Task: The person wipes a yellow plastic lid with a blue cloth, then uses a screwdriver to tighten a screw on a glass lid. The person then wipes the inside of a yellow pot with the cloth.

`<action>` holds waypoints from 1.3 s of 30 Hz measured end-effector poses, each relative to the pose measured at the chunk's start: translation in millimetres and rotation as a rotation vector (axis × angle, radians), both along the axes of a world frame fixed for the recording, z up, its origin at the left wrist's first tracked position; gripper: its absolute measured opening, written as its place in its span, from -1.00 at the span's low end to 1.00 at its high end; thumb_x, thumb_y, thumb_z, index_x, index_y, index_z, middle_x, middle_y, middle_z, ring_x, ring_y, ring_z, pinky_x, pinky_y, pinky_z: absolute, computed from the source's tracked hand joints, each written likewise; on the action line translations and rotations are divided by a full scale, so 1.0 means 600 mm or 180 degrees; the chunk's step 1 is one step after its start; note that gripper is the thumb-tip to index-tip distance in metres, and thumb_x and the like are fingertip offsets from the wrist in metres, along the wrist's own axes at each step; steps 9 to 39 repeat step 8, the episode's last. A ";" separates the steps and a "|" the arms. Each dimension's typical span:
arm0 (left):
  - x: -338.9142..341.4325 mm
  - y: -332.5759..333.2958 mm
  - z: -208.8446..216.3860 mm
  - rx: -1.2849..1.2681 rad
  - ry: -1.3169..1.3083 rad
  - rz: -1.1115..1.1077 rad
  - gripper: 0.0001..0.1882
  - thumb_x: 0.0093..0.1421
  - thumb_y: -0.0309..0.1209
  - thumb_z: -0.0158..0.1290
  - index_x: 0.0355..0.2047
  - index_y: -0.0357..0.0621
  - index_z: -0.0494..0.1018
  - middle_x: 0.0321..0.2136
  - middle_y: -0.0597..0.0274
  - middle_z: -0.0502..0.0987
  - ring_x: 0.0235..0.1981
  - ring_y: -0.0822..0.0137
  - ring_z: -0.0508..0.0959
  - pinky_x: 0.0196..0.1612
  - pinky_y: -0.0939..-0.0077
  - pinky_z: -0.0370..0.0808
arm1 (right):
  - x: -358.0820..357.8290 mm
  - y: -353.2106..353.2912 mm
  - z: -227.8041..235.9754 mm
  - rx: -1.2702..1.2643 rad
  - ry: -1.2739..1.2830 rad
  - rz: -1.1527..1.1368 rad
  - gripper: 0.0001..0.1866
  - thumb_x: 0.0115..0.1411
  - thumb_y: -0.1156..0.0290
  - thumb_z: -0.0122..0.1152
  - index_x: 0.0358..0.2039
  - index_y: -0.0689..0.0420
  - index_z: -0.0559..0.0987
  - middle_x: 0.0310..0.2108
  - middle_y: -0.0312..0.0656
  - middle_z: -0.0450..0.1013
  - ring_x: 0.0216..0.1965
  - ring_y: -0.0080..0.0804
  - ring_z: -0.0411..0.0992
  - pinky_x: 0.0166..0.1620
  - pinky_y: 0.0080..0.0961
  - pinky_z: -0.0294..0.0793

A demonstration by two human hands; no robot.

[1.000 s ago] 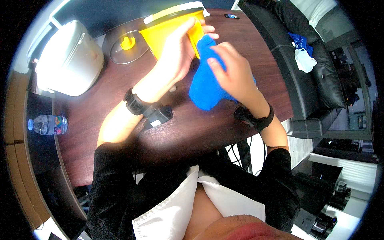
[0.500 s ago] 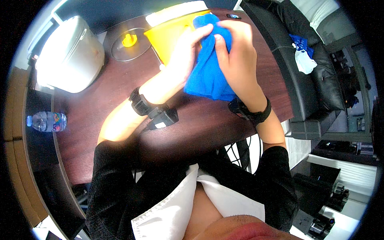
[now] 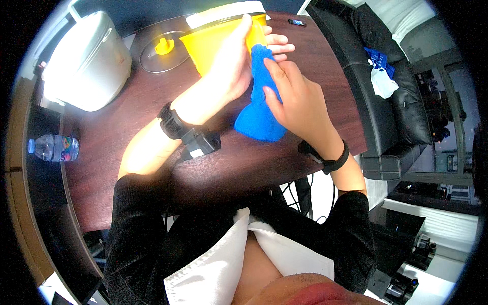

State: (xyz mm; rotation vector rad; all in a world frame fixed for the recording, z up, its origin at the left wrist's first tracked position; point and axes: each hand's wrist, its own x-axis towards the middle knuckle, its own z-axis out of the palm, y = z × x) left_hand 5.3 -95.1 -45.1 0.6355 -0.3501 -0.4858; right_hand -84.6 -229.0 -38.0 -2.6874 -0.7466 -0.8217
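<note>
My left hand [image 3: 236,68] is open, its fingers stretched apart and its thumb raised, in front of a yellow container [image 3: 206,48] with a dark rim. Whether that hand touches the container I cannot tell. A blue cloth [image 3: 262,119] hangs from my right hand [image 3: 302,101], gripped between thumb and fingers. Its bunched upper end lies close beside my left palm, while the lower end spreads out over the brown table [image 3: 330,66]. Both wrists wear black straps, and a small black box is fixed to the left one.
Left of the container lies a clear lid [image 3: 175,58] with a yellow knob [image 3: 163,46]. A large white pot-like appliance [image 3: 94,63] and a water bottle [image 3: 56,148] stand further left. A phone-like object [image 3: 297,23] lies at the far edge; a black sofa [image 3: 376,109] is on the right.
My left hand has let go of the blue cloth and opened its fingers. My right hand has come down and nearer to me with the cloth, which now hangs lower and narrower.
</note>
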 end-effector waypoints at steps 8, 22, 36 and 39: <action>0.010 -0.021 -0.046 0.0154 -0.0018 0.0004 -0.41 0.37 0.08 -0.34 -0.03 -0.25 0.29 -0.12 -0.09 0.50 -0.01 -0.01 0.51 0.16 0.17 0.36 | 0.022 0.017 0.004 -0.0207 -0.0267 -0.0532 -0.55 0.11 0.42 0.20 0.05 0.11 0.42 -0.12 -0.14 0.36 -0.32 -0.25 0.52 -0.35 -0.43 0.50; 0.010 -0.021 -0.046 0.0154 -0.0018 0.0004 -0.41 0.37 0.08 -0.34 -0.03 -0.25 0.29 -0.12 -0.09 0.50 -0.01 -0.01 0.51 0.16 0.17 0.36 | 0.022 0.017 0.004 -0.0207 -0.0267 -0.0532 -0.55 0.11 0.42 0.20 0.05 0.11 0.42 -0.12 -0.14 0.36 -0.32 -0.25 0.52 -0.35 -0.43 0.50; 0.010 -0.021 -0.046 0.0154 -0.0018 0.0004 -0.41 0.37 0.08 -0.34 -0.03 -0.25 0.29 -0.12 -0.09 0.50 -0.01 -0.01 0.51 0.16 0.17 0.36 | 0.022 0.017 0.004 -0.0207 -0.0267 -0.0532 -0.55 0.11 0.42 0.20 0.05 0.11 0.42 -0.12 -0.14 0.36 -0.32 -0.25 0.52 -0.35 -0.43 0.50; 0.010 -0.021 -0.046 0.0154 -0.0018 0.0004 -0.41 0.37 0.08 -0.34 -0.03 -0.25 0.29 -0.12 -0.09 0.50 -0.01 -0.01 0.51 0.16 0.17 0.36 | 0.022 0.017 0.004 -0.0207 -0.0267 -0.0532 -0.55 0.11 0.42 0.20 0.05 0.11 0.42 -0.12 -0.14 0.36 -0.32 -0.25 0.52 -0.35 -0.43 0.50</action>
